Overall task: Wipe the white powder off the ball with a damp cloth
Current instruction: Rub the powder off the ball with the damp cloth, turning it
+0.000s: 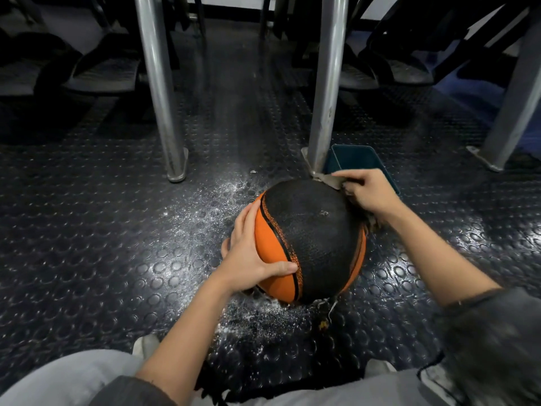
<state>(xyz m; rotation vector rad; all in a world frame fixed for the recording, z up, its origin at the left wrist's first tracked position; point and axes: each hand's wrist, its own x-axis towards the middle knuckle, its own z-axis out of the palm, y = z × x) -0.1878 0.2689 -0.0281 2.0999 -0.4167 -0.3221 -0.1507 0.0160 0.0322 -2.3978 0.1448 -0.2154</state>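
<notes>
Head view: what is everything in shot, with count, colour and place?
ball: one, orange and black, on the floor at centre
cloth: one, greyish, against the ball's far right side
white powder: scattered, white, on the floor around the ball
tub: one, teal, on the floor behind the ball
metal legs: three, silver, standing on the floor behind
floor: one, dark studded, throughout
left hand: one, pressed on the ball's orange left side
right hand: one, gripping the cloth
trousers: grey, bottom edge
</notes>
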